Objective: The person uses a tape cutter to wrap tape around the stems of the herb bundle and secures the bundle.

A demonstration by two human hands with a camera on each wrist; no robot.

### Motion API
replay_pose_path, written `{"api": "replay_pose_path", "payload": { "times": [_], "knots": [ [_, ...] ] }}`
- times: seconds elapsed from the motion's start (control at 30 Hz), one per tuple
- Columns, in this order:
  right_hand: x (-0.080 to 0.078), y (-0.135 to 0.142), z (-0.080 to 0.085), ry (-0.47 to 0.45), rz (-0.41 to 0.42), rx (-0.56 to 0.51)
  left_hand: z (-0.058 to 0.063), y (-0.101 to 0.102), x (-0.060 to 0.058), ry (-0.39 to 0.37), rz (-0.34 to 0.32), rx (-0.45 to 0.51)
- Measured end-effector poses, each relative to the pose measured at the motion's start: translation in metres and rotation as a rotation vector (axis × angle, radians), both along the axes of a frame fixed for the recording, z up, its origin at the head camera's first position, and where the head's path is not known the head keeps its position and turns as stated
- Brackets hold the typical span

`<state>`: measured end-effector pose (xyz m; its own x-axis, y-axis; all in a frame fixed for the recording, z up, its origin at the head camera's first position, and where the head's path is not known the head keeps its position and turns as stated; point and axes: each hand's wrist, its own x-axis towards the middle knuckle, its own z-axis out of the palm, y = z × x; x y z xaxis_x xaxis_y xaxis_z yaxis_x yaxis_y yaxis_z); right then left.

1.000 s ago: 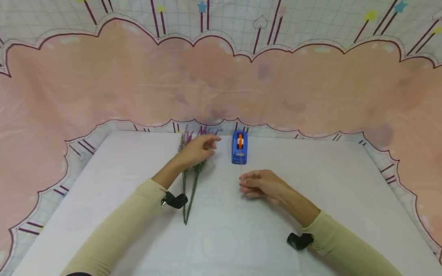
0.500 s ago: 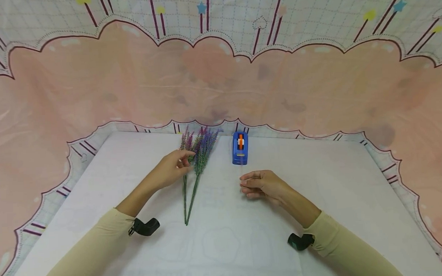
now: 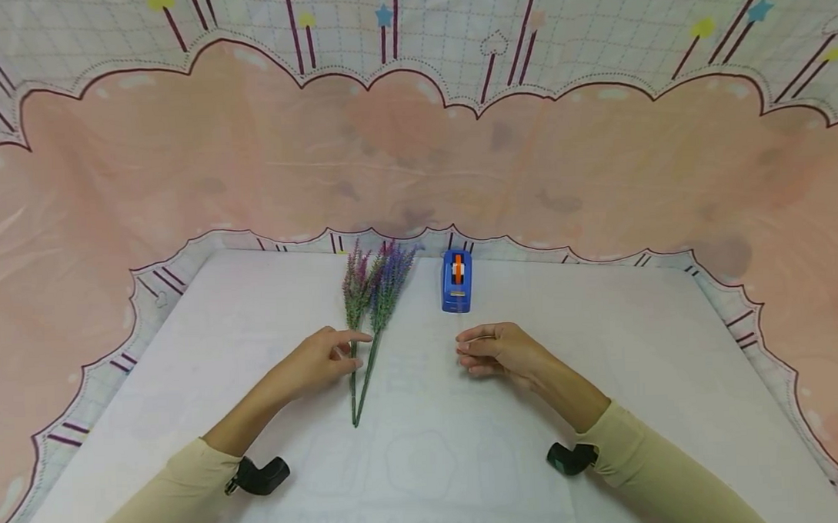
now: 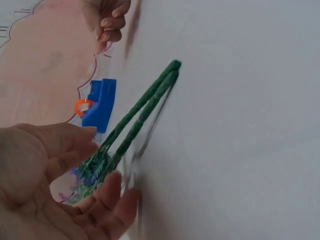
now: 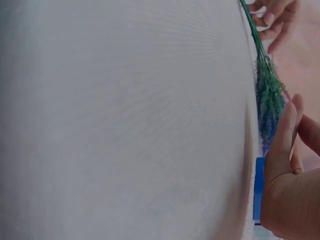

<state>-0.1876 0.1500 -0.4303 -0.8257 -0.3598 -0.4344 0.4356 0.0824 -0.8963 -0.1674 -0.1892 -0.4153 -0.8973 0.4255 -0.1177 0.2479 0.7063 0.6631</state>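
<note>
Two artificial lavender sprigs (image 3: 385, 289) with green stems (image 4: 145, 107) lie on the white table, heads away from me and stem ends meeting nearer. My left hand (image 3: 323, 359) is over the left stem, its thumb and fingers spread apart. In the left wrist view those fingers hold nothing. A blue tape dispenser (image 3: 456, 299) with an orange hub stands right of the flower heads. Just in front of it hovers my right hand (image 3: 498, 349), fingers loosely bent; nothing shows in its grasp. The right wrist view has this hand (image 5: 285, 190) beside the blue dispenser, which it partly hides.
The white tabletop (image 3: 426, 477) stretches around both hands. A patterned pink and white cloth (image 3: 415, 161) hangs behind the table and shows along its sides. Black wrist cameras sit at the left cuff (image 3: 260, 476) and the right cuff (image 3: 571, 458).
My left hand has drawn back from the flower heads, toward me and leftward, down to the stems. The flowers, dispenser and right hand have stayed in place.
</note>
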Motion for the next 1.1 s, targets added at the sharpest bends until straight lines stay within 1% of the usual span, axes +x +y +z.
{"api": "replay_pose_path", "payload": {
  "times": [0.1, 0.17, 0.27, 0.43, 0.5, 0.67, 0.8, 0.9, 0.97, 1.1],
  "knots": [
    [0.0, 0.0, 0.0, -0.006, -0.003, 0.002, -0.003, 0.004, 0.003, -0.018, -0.022, 0.021],
    [0.0, 0.0, -0.001, -0.002, -0.001, 0.006, -0.004, 0.007, 0.004, -0.036, -0.022, 0.038],
    [0.001, 0.0, 0.0, -0.005, -0.001, 0.012, -0.004, 0.011, 0.005, -0.041, -0.012, 0.048],
    [0.001, -0.001, 0.0, -0.007, -0.002, 0.018, -0.005, 0.019, 0.006, -0.029, 0.017, 0.025],
    [0.002, -0.001, 0.0, -0.008, -0.003, 0.018, -0.005, 0.022, 0.007, -0.047, 0.034, 0.044],
    [0.001, -0.001, 0.0, -0.006, -0.001, 0.017, -0.007, 0.029, 0.012, -0.078, 0.096, 0.105],
    [0.0, -0.001, 0.0, -0.004, 0.001, 0.015, -0.008, 0.035, 0.012, -0.047, 0.177, 0.094],
    [-0.001, -0.001, -0.001, 0.003, 0.004, 0.015, -0.007, 0.037, 0.013, -0.049, 0.233, 0.105],
    [-0.001, -0.001, -0.001, 0.007, 0.005, 0.016, -0.007, 0.038, 0.014, -0.076, 0.266, 0.133],
    [-0.001, 0.0, -0.002, 0.01, 0.004, 0.021, -0.009, 0.036, 0.017, -0.184, 0.337, 0.244]
  ]
}}
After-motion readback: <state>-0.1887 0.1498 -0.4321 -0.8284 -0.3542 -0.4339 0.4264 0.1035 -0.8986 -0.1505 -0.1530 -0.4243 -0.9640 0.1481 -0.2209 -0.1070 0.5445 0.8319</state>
